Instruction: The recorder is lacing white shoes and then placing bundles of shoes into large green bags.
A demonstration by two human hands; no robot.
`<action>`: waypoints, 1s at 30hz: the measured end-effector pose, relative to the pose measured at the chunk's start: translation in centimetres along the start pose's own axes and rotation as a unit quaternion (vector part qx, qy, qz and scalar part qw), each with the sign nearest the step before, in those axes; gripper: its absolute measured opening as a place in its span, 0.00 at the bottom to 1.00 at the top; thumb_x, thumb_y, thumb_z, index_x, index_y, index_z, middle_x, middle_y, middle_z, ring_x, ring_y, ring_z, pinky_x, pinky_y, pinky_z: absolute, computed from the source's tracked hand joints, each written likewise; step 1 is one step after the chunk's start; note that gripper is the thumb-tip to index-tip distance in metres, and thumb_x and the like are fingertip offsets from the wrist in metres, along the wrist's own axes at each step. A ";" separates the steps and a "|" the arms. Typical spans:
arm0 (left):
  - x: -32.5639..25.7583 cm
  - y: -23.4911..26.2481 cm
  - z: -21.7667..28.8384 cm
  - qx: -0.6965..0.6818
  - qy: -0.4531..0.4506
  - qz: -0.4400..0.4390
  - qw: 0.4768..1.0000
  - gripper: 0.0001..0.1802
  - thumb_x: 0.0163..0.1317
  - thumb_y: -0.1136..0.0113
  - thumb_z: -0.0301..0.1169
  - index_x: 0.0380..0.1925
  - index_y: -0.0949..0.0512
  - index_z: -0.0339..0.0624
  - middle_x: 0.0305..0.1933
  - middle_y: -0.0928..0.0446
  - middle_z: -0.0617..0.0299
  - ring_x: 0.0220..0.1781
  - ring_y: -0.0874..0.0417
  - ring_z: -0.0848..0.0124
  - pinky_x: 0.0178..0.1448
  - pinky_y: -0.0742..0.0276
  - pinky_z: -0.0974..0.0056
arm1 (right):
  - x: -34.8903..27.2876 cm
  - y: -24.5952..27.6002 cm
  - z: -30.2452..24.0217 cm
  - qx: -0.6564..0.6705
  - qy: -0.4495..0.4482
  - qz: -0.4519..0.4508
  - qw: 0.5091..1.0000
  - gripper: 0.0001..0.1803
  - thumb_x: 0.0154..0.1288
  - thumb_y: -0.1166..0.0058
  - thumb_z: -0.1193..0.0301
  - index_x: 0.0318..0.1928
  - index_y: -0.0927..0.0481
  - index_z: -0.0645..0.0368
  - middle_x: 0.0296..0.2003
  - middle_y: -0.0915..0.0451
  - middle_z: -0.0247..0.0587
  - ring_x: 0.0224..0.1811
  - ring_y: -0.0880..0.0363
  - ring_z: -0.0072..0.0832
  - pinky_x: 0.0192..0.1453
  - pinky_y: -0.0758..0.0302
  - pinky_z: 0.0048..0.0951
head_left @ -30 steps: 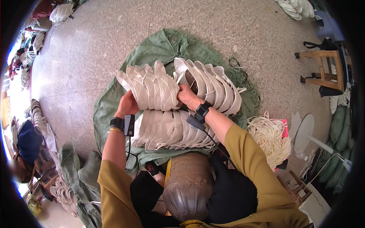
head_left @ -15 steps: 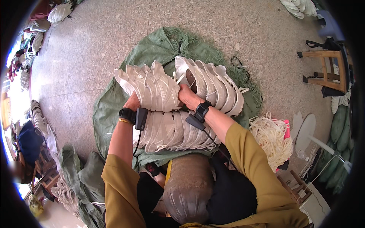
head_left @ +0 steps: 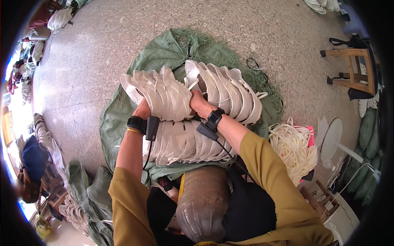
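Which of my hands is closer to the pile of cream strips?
Your right. The right hand is to the left of the pile of cream strips; the left hand is farther left, across a white bundle.

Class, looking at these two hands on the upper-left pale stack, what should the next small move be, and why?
Probably a gentle inward squeeze: the left hand sits at one end of the upper-left pale stack, the right hand at the other, and its far edges fan out unevenly. How firmly each holds is hidden from view.
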State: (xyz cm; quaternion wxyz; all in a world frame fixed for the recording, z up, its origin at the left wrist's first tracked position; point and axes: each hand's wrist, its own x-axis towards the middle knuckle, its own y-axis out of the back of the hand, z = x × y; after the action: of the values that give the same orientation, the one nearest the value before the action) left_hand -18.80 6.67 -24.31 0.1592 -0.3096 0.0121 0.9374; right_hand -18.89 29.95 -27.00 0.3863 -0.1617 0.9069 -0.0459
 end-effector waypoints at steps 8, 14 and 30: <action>-0.2 -0.9 0.5 0.119 -0.030 0.008 0.992 0.28 0.66 0.43 0.26 0.66 0.35 0.40 0.64 0.29 0.61 0.62 0.26 0.69 0.62 0.25 0.61 | 0.0 0.2 -0.2 -0.035 0.011 0.046 0.998 0.17 0.65 0.45 0.74 0.52 0.21 0.70 0.48 0.18 0.45 0.49 0.22 0.27 0.53 0.26 0.31; -0.2 0.2 -2.7 -0.151 -0.029 0.050 0.987 0.24 0.71 0.50 0.28 0.66 0.35 0.40 0.63 0.28 0.59 0.61 0.25 0.66 0.62 0.24 0.60 | -0.3 -0.8 -0.9 -0.062 0.018 0.019 0.998 0.18 0.65 0.57 0.79 0.54 0.25 0.72 0.50 0.20 0.52 0.53 0.22 0.34 0.58 0.29 0.34; 2.1 -0.5 -3.5 -0.425 0.068 0.050 0.901 0.23 0.74 0.54 0.40 0.64 0.32 0.42 0.61 0.25 0.57 0.61 0.24 0.60 0.65 0.26 0.53 | -0.7 0.6 -2.0 -0.082 0.008 0.009 0.997 0.24 0.59 0.51 0.81 0.58 0.29 0.74 0.51 0.21 0.53 0.52 0.22 0.35 0.55 0.26 0.33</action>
State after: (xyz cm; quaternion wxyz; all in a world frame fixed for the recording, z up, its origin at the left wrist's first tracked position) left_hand -18.20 7.31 -28.29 -0.0360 -0.4098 -0.3611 0.8369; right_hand -20.02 30.69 -25.20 0.3650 -0.1841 0.9121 0.0310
